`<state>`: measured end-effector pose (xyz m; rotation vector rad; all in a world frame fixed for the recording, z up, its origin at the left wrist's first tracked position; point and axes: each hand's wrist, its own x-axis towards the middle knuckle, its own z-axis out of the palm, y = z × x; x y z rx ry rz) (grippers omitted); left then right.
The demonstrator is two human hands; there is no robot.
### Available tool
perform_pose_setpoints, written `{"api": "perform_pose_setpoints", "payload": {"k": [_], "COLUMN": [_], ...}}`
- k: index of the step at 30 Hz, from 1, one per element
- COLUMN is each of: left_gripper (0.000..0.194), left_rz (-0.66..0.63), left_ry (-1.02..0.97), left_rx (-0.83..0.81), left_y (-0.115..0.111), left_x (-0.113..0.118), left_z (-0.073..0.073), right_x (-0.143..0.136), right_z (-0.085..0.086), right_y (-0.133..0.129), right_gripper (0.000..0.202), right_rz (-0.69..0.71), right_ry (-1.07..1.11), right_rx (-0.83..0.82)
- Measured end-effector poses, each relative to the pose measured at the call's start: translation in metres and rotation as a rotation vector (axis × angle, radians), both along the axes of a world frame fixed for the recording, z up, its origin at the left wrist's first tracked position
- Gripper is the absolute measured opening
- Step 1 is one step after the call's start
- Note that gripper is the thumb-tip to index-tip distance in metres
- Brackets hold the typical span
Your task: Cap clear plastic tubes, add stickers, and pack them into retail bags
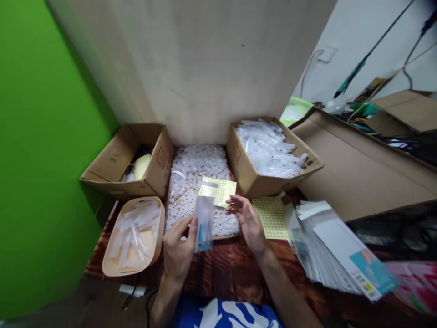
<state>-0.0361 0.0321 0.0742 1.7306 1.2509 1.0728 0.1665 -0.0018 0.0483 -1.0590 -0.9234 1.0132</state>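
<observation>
- The left hand (179, 248) pinches a clear packet (204, 221) between thumb and fingers, above small white pieces (196, 157).
- The right hand (251, 225) is half open, fingers curled, beside a yellow sticker sheet (227, 189); whether they touch is unclear.
- Left on the table (232, 269), a shallow bin (160, 241) holds translucent strips (138, 237).
- To the right, flat packets (327, 250) lie fanned.

Pkt (205, 221) blurred; pink item (418, 280) pt. cut off.
</observation>
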Motion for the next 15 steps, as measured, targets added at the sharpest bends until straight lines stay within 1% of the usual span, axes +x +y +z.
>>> {"api": "perform_pose_setpoints", "payload": {"k": [1,2,4,6,7,9,10,13,15], "left_gripper": [0.02,0.019,0.022,0.025,0.025,0.022,0.021,0.02,0.017], "left_rz": [0.024,0.006,-0.125,-0.301,-0.371,-0.436,-0.434,-0.353,-0.334], "left_ry": [0.069,0.148,0.3,0.402,0.423,0.393,0.353,0.224,0.171], "left_rx": [0.146,0.292,0.524,0.632,0.646,0.628,0.61,0.568,0.521], "left_y": [-0.001,-0.003,-0.01,-0.017,-0.02,-0.022,-0.021,-0.013,-0.007], "left_x": [0.007,0.015,0.029,0.041,0.045,0.051,0.053,0.061,0.068], "left_z": [-0.002,-0.004,-0.005,-0.005,-0.004,-0.002,0.0,0.002,0.001], "right_x": [0.0,0.0,0.0,0.001,0.002,0.007,0.009,0.015,0.016], "right_z": [-0.003,-0.006,-0.009,-0.01,-0.01,-0.012,-0.013,-0.015,-0.014], "right_y": [-0.001,-0.003,-0.005,-0.007,-0.009,-0.012,-0.014,-0.023,-0.028], "right_gripper": [0.062,0.057,0.049,0.04,0.036,0.033,0.03,0.026,0.026], "right_rz": [-0.048,-0.052,-0.025,-0.066,-0.104,-0.133,-0.106,0.009,0.034], "right_ry": [0.006,0.001,-0.047,-0.13,-0.177,-0.25,-0.274,-0.317,-0.358], "right_rx": [-0.013,-0.025,-0.061,-0.108,-0.131,-0.158,-0.162,-0.146,-0.114]}}
